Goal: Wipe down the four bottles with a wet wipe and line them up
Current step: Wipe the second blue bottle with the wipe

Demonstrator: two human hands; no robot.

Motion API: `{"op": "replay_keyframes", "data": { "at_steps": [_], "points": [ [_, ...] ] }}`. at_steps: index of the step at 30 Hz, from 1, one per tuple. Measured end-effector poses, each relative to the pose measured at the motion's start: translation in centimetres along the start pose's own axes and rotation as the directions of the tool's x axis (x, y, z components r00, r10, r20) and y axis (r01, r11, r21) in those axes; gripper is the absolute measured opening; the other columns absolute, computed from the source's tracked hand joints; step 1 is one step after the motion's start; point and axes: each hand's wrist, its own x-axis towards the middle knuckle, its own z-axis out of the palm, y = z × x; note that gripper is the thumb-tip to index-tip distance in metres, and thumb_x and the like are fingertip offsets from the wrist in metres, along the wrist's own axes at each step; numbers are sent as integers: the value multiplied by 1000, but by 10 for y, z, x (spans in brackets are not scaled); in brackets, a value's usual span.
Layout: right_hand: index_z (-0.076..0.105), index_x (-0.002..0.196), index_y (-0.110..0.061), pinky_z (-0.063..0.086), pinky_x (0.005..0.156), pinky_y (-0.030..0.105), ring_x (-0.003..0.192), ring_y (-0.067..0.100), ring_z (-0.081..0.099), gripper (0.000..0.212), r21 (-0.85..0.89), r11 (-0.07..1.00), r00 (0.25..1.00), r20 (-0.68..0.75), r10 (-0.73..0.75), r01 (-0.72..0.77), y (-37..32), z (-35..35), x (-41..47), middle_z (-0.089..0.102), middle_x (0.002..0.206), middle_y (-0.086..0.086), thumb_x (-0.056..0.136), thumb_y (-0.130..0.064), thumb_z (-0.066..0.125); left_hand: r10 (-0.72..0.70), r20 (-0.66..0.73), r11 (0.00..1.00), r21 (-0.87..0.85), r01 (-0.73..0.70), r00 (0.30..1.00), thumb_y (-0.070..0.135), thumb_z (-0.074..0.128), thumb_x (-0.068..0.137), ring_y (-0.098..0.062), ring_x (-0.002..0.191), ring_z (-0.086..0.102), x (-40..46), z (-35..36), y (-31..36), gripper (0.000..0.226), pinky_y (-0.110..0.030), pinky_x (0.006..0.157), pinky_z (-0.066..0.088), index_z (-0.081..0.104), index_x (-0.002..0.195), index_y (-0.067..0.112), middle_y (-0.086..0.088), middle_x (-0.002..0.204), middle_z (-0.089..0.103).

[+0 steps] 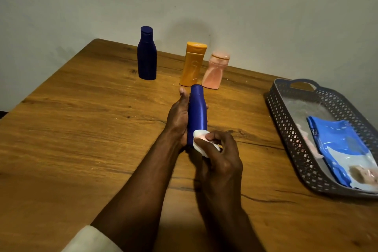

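A: What do the hands do, at the centre of the frame?

B: The left hand (177,117) is wrapped around a blue bottle (197,112) and holds it above the table, with the cap end pointing away, toward the wall. The right hand (219,153) has its fingers curled on a white wet wipe (199,139) and presses it on the lower part of this bottle.

A: And the other bottles?

B: Three stand upright behind, in the upper middle of the frame. A dark blue bottle (146,54) is alone on the left. An orange bottle (192,64) and a pink bottle (215,71) stand just beside each other, right of it.

A: What is on the right side?

B: A grey perforated tray (286,129) with a handle. Inside it lies a blue pack of wipes (343,149) on clear plastic.

A: The surface and the room?

B: A wooden table (81,129) with dark grain lines, its far edge near a plain pale wall (266,6). A light sleeve (90,239) shows at the lower left.
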Motion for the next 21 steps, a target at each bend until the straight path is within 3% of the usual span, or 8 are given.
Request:
{"op": "replay_keyframes", "data": {
  "at_steps": [2, 5, 7, 9, 12, 15, 19, 21],
  "points": [
    [68, 109, -13, 58, 76, 25, 108, 17, 56, 50, 42, 999, 1000, 23, 1, -2, -1, -2, 0, 54, 117, 4, 67, 12, 79, 68, 51, 997, 40, -70, 996, 59, 60, 81, -17, 60, 58, -2, 1, 1, 56, -29, 55, 49, 56, 107, 9, -7, 78, 63],
    [71, 104, -8, 46, 77, 3, 97, -2, 53, 42, 117, 993, 1000, 3, 2, -2, -7, -18, 15, 58, 107, 6, 71, 17, 71, 109, 48, 992, 62, -112, 993, 38, 69, 78, -17, 59, 51, -1, 4, -1, 36, -27, 52, 44, 57, 101, 13, -4, 73, 55],
    [71, 104, -8, 48, 76, 9, 90, -3, 55, 39, 108, 994, 998, -50, 23, -17, -2, -28, 41, 62, 100, 4, 73, 16, 69, 29, 92, 999, 19, -31, 995, 39, 67, 78, -16, 57, 51, -2, 4, -1, 40, -27, 53, 44, 59, 107, 12, -3, 70, 55],
    [70, 107, -12, 52, 76, 24, 90, 10, 59, 39, 89, 995, 994, -87, 59, -51, 8, -31, 72, 64, 100, 5, 77, 11, 65, -36, 127, 998, 56, 29, 991, 46, 59, 85, -15, 52, 52, -3, 2, -2, 43, -25, 48, 45, 59, 109, 10, -2, 68, 57],
    [71, 109, -13, 42, 74, 6, 91, 12, 58, 31, 56, 997, 998, -28, 52, -50, 16, -21, 109, 65, 103, 7, 82, 2, 66, -67, 161, 995, 84, 54, 985, 58, 40, 93, -13, 46, 53, -4, 0, -4, 52, -21, 40, 43, 59, 101, 10, -2, 65, 59],
    [72, 104, -11, 38, 71, -2, 92, 7, 56, 20, 24, 999, 993, 119, 18, -21, 17, -2, 118, 63, 107, 5, 84, -7, 69, -31, 163, 998, 61, 22, 986, 59, 30, 96, -14, 51, 57, -3, 0, -4, 56, -22, 44, 47, 60, 103, 12, -2, 67, 62],
    [73, 96, -6, 41, 74, 6, 88, 12, 58, 15, 90, 995, 993, 113, 27, -38, 7, 5, 92, 61, 95, 4, 83, -1, 67, -46, 192, 996, -64, 59, 980, 49, 41, 94, -13, 56, 62, -8, 1, 3, 44, -23, 55, 50, 61, 97, 9, -2, 65, 66],
    [73, 92, -4, 45, 78, 23, 89, 19, 57, 21, 97, 995, 994, 107, -31, 21, 0, 2, 66, 61, 94, 9, 78, 9, 64, -41, 164, 994, -96, 57, 986, 43, 56, 85, -16, 56, 57, -7, 1, 5, 40, -27, 56, 45, 61, 98, 6, -4, 65, 60]
  ]
}}
